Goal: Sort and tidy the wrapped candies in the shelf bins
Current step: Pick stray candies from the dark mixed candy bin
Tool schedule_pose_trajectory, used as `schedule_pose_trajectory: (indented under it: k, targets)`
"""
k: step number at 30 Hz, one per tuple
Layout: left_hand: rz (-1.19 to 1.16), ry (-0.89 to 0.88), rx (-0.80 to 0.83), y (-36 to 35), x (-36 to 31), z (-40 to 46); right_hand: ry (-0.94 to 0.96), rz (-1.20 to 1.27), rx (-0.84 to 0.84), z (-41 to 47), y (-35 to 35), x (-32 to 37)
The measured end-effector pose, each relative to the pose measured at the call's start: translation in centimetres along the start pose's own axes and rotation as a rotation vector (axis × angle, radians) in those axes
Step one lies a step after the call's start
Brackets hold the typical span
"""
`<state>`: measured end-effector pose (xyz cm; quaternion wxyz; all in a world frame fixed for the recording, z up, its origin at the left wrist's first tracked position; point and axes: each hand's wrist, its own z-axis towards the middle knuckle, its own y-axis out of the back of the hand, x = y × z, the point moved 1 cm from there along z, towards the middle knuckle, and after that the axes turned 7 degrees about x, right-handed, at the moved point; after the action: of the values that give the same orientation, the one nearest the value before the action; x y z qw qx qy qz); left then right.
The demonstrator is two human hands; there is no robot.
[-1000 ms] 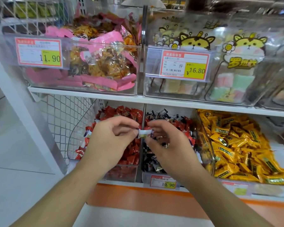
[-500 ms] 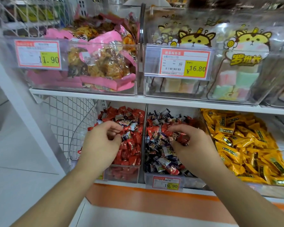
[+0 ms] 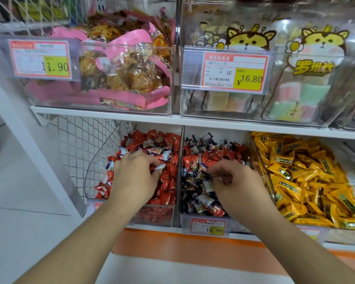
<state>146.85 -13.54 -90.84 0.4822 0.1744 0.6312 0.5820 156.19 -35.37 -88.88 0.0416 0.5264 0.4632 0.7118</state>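
The bins are clear, glossy plastic, and the wrapped candies gleam in shiny crinkled film. The shelf looks smooth white-painted metal, beside white wire mesh

On the lower shelf, the left hand pinches a small wrapped candy over the red-candy bin, while the right hand digs curled fingers into the dark-candy bin beside it.

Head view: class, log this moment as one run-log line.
left hand: pinches white-wrapped candy over red bin | right hand: picking in mixed bin
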Motion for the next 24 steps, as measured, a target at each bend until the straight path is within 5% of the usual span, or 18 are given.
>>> schedule_pose_trajectory:
  k: [4,11,18,24]
  targets:
    - [-0.265,-0.024,-0.078,0.7,0.5,-0.6,0.03,0.008,-0.009,-0.2,-0.2,0.4]
    - [-0.637,-0.178,0.072,3.5,-2.8,-3.2,0.208,0.215,0.029,-1.0,-0.2,2.2]
    - [-0.705,-0.22,0.193,2.6,-4.3,-3.9,0.176,0.333,0.003,-1.6,0.2,2.3]
    - [-0.634,-0.155,0.046,2.7,-2.9,-3.1,0.074,0.073,-0.043,-0.7,0.9,1.1]
